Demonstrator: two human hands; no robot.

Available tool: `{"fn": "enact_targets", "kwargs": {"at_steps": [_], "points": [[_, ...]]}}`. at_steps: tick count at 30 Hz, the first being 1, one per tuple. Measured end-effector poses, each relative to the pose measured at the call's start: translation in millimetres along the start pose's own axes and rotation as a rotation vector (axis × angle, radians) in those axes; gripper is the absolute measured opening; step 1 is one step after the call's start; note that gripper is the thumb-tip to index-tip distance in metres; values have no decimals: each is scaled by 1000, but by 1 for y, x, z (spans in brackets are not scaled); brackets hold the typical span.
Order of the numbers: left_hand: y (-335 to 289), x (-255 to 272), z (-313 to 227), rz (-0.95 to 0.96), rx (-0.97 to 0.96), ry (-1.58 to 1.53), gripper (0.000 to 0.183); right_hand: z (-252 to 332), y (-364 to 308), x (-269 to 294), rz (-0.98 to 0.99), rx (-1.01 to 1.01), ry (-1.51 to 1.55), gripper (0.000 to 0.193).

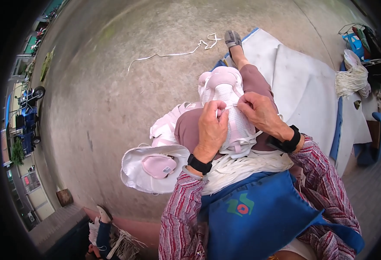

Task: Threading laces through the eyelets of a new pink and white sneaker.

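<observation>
The person wore a long-sleeved top; its left sleeve (179, 214) and right sleeve (329, 186) carried wavy stripes of red, white and greyish purple. The left hand (213, 126) and right hand (260, 113) were both ungloved. A black wristband (199, 164) circled the left wrist, with a smooth grey bangle (191, 173) just beside it, and another black band (292, 139) wrapped the right. A deep blue apron (259, 229) covered the lap, marked with an angular green emblem (241, 205) around a red centre. The trousers (259, 82) were plain mauve-brown. The low grey shoe (232, 39) seemed to have a strap across its top, though it showed too small to be certain.
</observation>
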State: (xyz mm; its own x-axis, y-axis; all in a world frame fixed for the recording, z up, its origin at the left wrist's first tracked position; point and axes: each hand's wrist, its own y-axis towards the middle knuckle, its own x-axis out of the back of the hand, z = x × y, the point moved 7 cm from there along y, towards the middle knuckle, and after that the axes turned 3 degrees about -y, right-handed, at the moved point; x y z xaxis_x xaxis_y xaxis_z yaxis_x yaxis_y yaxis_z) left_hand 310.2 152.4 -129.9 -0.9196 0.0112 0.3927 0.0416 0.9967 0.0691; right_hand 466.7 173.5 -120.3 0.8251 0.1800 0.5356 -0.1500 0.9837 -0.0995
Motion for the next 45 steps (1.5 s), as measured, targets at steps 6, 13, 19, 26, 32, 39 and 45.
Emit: {"fn": "enact_targets", "kwargs": {"at_steps": [6,13,19,26,32,39,45], "points": [[2,7,-9,12,5,82,15,13,0,-4,-24,188,-63,15],[-8,1,2,-3,18,15,15,7,-4,-15,39,270,-140,14],[-7,1,2,-16,-31,47,16,10,2,-20,110,376,-182,17],[-3,2,2,4,-27,60,14,9,11,-32,243,201,-45,28],[-3,5,-12,17,-118,145,14,-5,7,-19,135,213,-59,25],[0,-4,-28,146,-289,426,11,-8,-2,-16,77,303,-133,15],[-6,-15,-34,214,-345,574,11,5,-8,-16,67,335,-115,14]]}}
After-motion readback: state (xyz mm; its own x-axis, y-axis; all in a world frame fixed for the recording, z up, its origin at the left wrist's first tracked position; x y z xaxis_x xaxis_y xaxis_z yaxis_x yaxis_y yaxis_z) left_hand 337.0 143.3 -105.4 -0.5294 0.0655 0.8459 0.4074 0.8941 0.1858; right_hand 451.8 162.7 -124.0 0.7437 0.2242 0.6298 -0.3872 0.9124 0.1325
